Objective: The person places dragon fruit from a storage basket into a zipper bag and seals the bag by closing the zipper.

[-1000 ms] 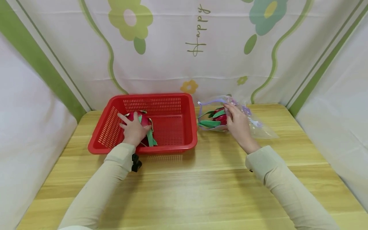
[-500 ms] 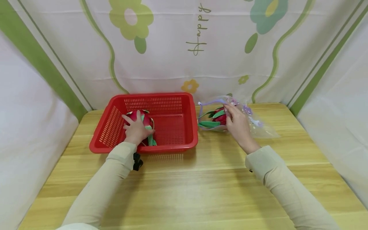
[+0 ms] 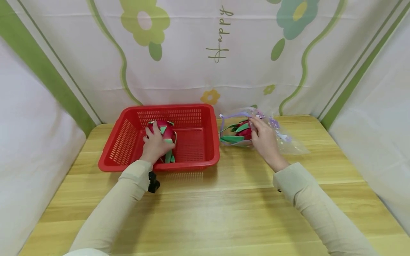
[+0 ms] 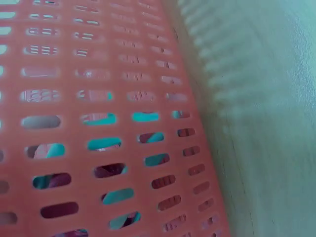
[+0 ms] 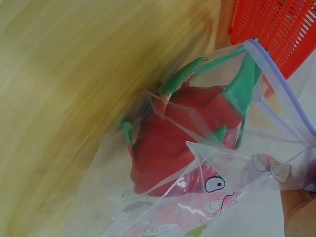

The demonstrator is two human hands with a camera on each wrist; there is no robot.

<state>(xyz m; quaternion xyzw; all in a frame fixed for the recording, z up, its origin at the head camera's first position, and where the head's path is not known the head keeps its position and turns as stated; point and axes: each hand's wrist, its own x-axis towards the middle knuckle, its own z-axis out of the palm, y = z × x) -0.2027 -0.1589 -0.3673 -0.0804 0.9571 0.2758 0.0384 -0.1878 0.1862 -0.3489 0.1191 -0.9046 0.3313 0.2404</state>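
In the head view a red basket holds a dragon fruit with pink-red skin and green leafy tips. My left hand grips that fruit from its left side, thumb toward the front. To the right of the basket lies a clear zip bag with a purple edge and cartoon prints. Inside it, near its mouth, sits another dragon fruit, green tips toward the basket. My right hand pinches the bag's upper edge and keeps the mouth apart. The left wrist view shows mostly the slotted basket wall, with green and dark red behind it.
The basket and bag rest toward the back of a wooden table. A white cloth with flowers and lettering hangs behind them, and white cloth sides stand left and right. A black wrist camera sits at the left cuff, close to the basket's front rim.
My left hand's spread fingers have drawn in around the dragon fruit, and hand and fruit have shifted a little to the right within the basket. The right hand keeps its place on the bag.
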